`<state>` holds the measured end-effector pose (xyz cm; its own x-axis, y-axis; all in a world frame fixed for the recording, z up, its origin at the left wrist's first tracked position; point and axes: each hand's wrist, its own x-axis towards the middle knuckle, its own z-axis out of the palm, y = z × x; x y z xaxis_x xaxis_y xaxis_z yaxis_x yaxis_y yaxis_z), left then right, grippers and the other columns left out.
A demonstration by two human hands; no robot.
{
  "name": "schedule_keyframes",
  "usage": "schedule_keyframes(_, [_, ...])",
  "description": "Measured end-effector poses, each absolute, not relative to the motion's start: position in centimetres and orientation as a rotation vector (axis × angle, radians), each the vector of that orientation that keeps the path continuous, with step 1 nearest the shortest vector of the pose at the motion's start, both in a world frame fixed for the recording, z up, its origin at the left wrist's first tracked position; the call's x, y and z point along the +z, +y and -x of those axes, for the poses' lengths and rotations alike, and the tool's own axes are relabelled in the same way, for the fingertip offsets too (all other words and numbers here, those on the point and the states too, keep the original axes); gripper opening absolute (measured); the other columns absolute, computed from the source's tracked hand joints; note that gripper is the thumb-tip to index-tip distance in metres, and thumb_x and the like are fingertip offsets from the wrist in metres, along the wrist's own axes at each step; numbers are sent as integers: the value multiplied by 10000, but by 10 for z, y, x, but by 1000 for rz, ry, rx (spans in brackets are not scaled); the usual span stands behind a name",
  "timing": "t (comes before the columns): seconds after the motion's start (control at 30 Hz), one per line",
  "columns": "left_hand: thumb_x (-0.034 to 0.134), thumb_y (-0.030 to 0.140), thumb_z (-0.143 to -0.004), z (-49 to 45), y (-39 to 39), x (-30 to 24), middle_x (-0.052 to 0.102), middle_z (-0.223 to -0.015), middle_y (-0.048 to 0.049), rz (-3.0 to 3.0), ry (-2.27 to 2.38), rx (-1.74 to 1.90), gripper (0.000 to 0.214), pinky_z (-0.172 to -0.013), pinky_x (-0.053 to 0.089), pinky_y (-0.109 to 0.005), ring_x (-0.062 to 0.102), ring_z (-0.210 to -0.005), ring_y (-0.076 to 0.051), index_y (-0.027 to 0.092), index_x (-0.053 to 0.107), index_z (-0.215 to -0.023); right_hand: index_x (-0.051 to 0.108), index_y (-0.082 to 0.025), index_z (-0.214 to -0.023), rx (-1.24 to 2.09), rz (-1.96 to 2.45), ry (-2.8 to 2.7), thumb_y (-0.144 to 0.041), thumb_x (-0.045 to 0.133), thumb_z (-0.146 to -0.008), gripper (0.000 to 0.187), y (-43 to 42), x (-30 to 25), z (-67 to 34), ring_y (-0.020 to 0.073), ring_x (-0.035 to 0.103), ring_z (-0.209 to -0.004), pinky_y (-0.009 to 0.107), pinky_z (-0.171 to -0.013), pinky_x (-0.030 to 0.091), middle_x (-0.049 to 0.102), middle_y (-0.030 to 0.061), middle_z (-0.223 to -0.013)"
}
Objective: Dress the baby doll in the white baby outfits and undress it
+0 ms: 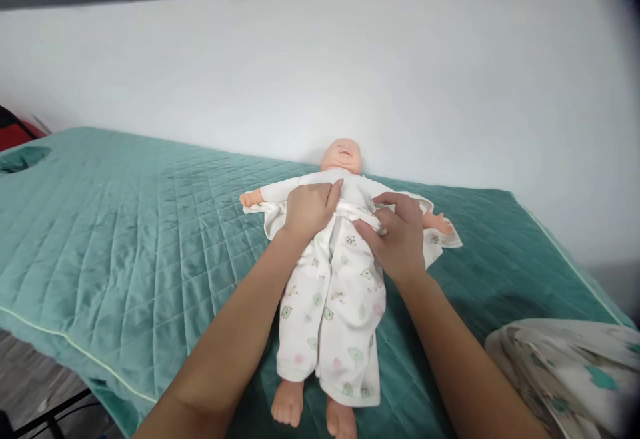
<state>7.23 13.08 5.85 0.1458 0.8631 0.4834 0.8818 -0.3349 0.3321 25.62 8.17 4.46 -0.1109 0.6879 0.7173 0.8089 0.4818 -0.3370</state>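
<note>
1 doll [346, 242] lies face-up on the green quilted cover [150, 205], head next to the white wall [300, 79], 2 arms spread, 2 bare feet toward the camera. Wears white top [357, 189] and printed white pants [350, 299]. Left hand [309, 209] sits on the waist, fingers curled, thumb up; fingertips hidden, can't tell if gripping. Right hand [400, 233] at the other side of the waistband, thumb and fingers bent, narrow gap with fabric between; firm pinch unclear. Patterned cloth [570, 372] bunched lower right.
</note>
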Motion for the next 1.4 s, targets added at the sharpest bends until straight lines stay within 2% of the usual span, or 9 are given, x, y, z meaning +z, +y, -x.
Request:
schedule_keyframes(0.17, [283, 472, -1060, -66, 131, 54, 745, -801, -110, 2308, -1910, -889, 596, -663, 368, -309, 668, -757, -211, 179, 724, -785, 453, -224, -619, -92, 1228, -1750, -428, 636, -921, 408, 59, 39, -263, 258, 556, -1024, 475, -957, 438, 599, 87, -1057])
schedule_keyframes(0.37, [315, 464, -1053, -59, 131, 46, 767, -864, -127, 2274, -2009, -859, 556, -669, 369, -310, 697, -810, -233, 177, 734, -827, 562, -229, -655, 100, 1354, -1679, -454, 513, -982, 400, 23, 36, -270, 260, 530, -995, 464, -940, 423, 594, 81, -982])
schedule_keyframes(0.53, [309, 453, -1055, -56, 128, 44, 772, -879, -130, 2266, -2052, -881, 549, -694, 386, -309, 705, -841, -238, 179, 735, -844, 383, -234, -601, 432, 1363, -1667, -539, 400, -1009, 510, 10, 38, -266, 206, 476, -753, 375, -758, 422, 499, 27, -708])
schedule_keyframes(0.7, [300, 440, -1058, -54, 125, 44, 779, -881, -115, 2260, -2071, -978, 552, -692, 385, -296, 701, -836, -216, 193, 724, -805, 291, -229, -604, 846, 1437, -1592, -687, 484, -911, 584, 15, 40, -258, 136, 311, -595, 298, -562, 304, 312, -29, -581])
schedule_keyframes(0.8, [309, 427, -1055, -53, 124, 42, 767, -820, -105, 2249, -2071, -1061, 551, -668, 365, -292, 680, -775, -197, 193, 697, -741, 450, -213, -633, 1025, 1431, -1621, -694, 581, -853, 544, 19, 42, -257, 140, 385, -614, 284, -565, 324, 428, -23, -588])
schedule_keyframes(0.93, [334, 415, -1043, -51, 124, 39, 692, -674, -65, 2242, -2068, -1242, 543, -641, 327, -299, 597, -646, -167, 196, 594, -619, 662, -195, -857, 1103, 1426, -1697, -625, 659, -838, 431, 21, 42, -262, 181, 535, -709, 296, -638, 418, 646, -4, -745])
schedule_keyframes(1.13, [356, 452, -1020, -46, 100, 37, 464, -524, 13, 2259, -1989, -1635, 540, -604, 302, -298, 447, -560, -126, 211, 333, -537, 677, -238, -1161, 1053, 1369, -1728, -508, 709, -848, 414, 17, 40, -266, 269, 620, -1111, 374, -944, 487, 719, 35, -1189])
schedule_keyframes(1.23, [360, 451, -1014, -41, 74, 35, 402, -533, 23, 2283, -1941, -1752, 521, -609, 315, -300, 412, -564, -121, 212, 273, -559, 684, -230, -1099, 1019, 1430, -1720, -494, 704, -836, 373, 18, 40, -264, 259, 637, -1035, 361, -878, 499, 733, 32, -1115])
schedule_keyframes(1.4, [367, 457, -1008, -33, 22, 30, 361, -559, 23, 2324, -2004, -1776, 497, -614, 334, -311, 391, -578, -129, 215, 245, -591, 640, -210, -799, 795, 1559, -1837, -439, 649, -804, 229, 24, 36, -262, 211, 584, -769, 321, -699, 439, 675, 6, -787])
